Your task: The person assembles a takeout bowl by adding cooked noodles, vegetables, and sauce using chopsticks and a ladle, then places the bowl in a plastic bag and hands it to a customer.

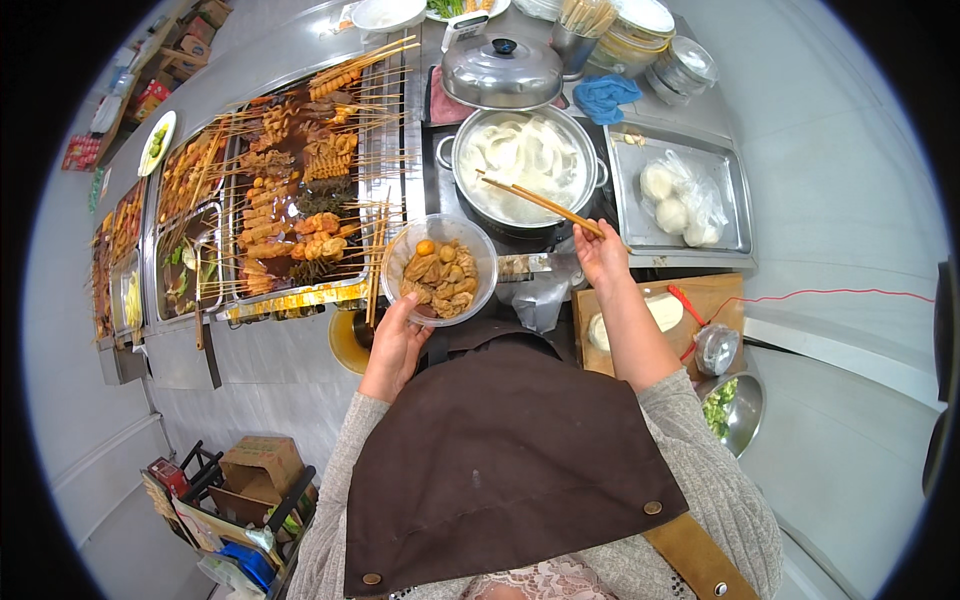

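My left hand (397, 348) grips the near rim of a clear plastic bowl (484, 258). Brown pieces of food (440, 278) and a few small round orange-brown ones lie inside it. In my right hand (602, 252) is a pair of long wooden chopsticks (545, 203), their tips over a steel pot (470, 195). Wide white noodles (525, 150) sit in the pot's cloudy liquid. The bowl is just left of the pot's near side, apart from my right hand.
Trays of skewers (290, 190) in dark broth fill the left counter, sticks jutting toward me. Behind the pot stands a domed steel lid (503, 75). On the right are a metal tray (625, 165) with bagged white dough balls, a wooden board (590, 350) and a steel bowl of chopped greens (745, 420).
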`<state>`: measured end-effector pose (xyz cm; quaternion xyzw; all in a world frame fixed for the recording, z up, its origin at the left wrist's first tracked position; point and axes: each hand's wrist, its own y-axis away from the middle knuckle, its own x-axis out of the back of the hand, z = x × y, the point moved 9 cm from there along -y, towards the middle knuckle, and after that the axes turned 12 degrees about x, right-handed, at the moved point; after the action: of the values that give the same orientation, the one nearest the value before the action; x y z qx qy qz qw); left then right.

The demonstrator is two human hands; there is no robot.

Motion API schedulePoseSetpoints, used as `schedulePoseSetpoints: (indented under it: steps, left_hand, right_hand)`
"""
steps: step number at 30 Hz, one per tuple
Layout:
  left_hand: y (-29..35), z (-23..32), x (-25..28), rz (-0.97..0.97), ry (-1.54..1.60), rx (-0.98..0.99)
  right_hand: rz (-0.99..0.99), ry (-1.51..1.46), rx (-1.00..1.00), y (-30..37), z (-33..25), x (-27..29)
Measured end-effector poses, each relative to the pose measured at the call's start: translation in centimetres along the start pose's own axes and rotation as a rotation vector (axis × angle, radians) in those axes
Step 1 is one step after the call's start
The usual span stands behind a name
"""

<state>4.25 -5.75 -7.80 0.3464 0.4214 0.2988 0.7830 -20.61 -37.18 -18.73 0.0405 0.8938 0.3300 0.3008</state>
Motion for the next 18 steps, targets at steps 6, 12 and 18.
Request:
schedulePoseSetpoints:
  steps: [6,12,18]
  left_hand:
    - [-0.4,-0.1,0.3,0.002,-0.017,0.029]
    - [-0.6,0.1,0.1,-0.006,-0.025,0.024]
    - [-0.4,0.4,-0.1,0.007,-0.024,0.023]
  right_hand:
    - [-0.001,-0.068,0.063,0.0,-1.7,-0.8]
    - [0.0,-0.098,0.151,-0.1,-4.3,-0.6]
    - [-0.006,0.011,0.345,1.1,-7.9,-0.3]
